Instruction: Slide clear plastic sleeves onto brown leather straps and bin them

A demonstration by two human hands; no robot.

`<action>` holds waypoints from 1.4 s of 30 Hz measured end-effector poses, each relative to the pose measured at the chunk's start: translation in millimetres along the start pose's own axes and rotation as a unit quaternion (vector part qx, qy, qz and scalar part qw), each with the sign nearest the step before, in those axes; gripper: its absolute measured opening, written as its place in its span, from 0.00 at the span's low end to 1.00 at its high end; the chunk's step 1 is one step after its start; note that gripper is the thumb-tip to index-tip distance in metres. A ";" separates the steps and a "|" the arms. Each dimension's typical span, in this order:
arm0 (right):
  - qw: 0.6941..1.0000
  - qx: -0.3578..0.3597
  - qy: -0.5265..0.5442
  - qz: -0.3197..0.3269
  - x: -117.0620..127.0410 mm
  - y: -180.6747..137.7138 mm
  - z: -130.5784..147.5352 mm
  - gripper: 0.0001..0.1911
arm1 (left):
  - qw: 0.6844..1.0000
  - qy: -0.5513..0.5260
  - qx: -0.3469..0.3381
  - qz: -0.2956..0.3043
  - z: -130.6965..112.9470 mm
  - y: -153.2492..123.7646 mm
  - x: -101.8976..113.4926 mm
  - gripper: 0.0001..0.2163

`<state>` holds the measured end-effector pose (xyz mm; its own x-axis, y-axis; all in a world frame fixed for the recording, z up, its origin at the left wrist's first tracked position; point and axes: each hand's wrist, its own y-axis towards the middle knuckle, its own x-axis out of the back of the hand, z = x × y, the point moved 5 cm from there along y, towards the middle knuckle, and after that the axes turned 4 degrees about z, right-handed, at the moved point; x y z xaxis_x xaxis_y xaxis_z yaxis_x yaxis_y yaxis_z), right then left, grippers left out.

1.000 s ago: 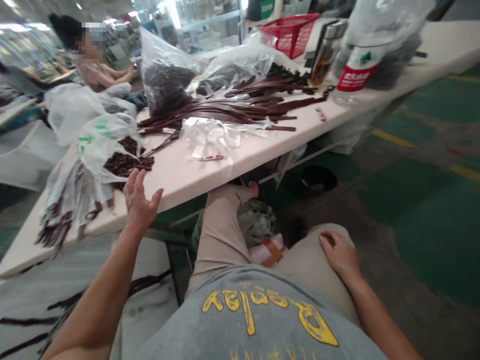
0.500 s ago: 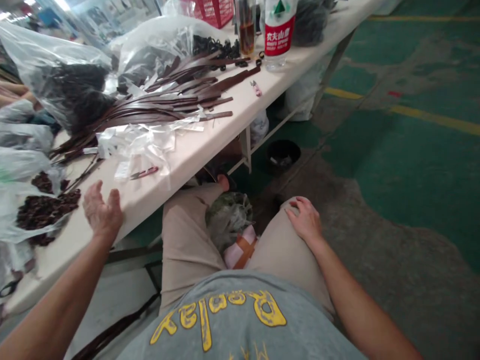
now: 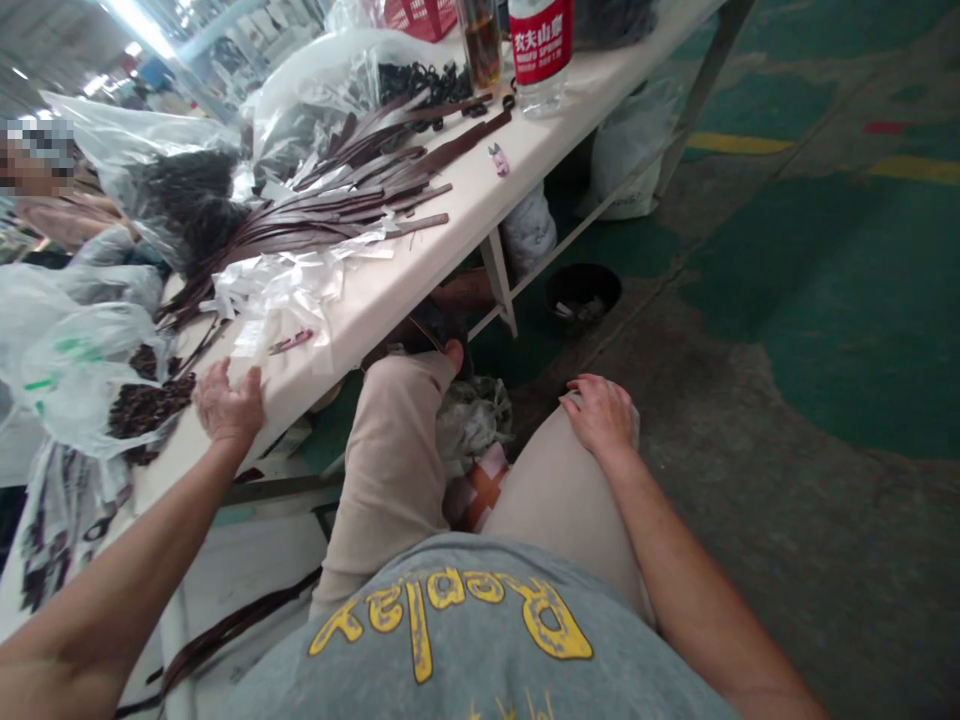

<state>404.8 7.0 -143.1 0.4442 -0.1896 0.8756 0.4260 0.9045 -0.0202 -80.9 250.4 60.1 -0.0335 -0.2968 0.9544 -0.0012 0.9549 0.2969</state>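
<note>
My left hand rests on the front edge of a long white table, its fingers spread and nothing in them. Just beyond it lie a small pair of red-handled snips and crumpled clear plastic sleeves. A heap of dark brown leather straps stretches across the table behind them. My right hand lies flat on my right knee, fingers apart, holding nothing.
Clear bags of dark small parts sit at the table's left. A water bottle, a glass flask and a red basket stand at the far end. Another person sits at left. A black bowl is on the floor.
The view has swung left and slightly down. My left hand has settled onto the table edge, closer to the snips. My right hand stays on the knee.
</note>
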 end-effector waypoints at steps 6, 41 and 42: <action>1.000 0.009 0.018 -0.008 4.9 -0.3 -1.1 0.09 | 1.000 0.000 0.023 -0.008 -5.3 -2.3 3.6 0.28; 0.958 0.039 -0.037 0.283 -80.2 119.9 16.0 0.15 | 1.000 0.009 0.013 0.015 -0.2 3.7 -3.4 0.33; 0.950 0.041 -0.039 0.307 -97.7 133.8 22.5 0.14 | 1.000 0.008 0.014 0.012 0.0 3.1 -3.5 0.33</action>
<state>400.7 155.2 -220.5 0.5280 0.4099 0.7438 0.0401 0.8628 -0.5040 -80.8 254.5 57.7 -0.0181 -0.2728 0.9619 -0.0278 0.9618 0.2722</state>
